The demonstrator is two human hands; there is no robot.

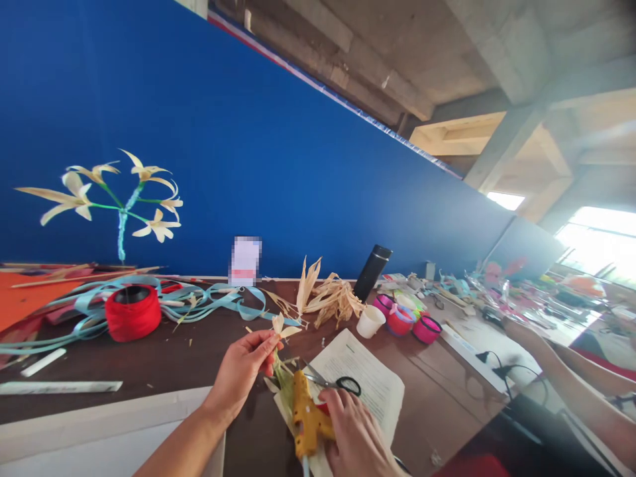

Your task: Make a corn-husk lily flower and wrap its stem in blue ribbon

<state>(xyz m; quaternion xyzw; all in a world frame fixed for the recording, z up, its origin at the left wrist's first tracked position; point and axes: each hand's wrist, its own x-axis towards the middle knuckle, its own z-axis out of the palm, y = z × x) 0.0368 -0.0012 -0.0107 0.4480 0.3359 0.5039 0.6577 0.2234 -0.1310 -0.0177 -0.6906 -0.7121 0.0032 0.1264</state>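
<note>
My left hand (248, 368) pinches a small cream flower (282, 328) made of husk-like petals between thumb and fingers. My right hand (358, 430) is closed round the handle of a yellow hot glue gun (308, 417); part of its grip is hidden under my fingers. The glue gun's nozzle points away from me, and a glue stick sticks out of its back end. Just beyond my right hand, a pair of scissors (348, 385) with black handles lies on a printed sheet of paper (370, 368). Pale green husk strips (283, 377) lie beneath the left hand, beside the glue gun.
A red spool (133, 315) and light blue ribbon (209, 301) lie at left. Dried husks (330, 298), a black bottle (372, 271), a white cup (370, 321) and pink-rimmed containers (426, 328) stand behind. A finished flower spray (123, 218) rises before the blue partition. Another person's arm (556, 371) reaches in at right.
</note>
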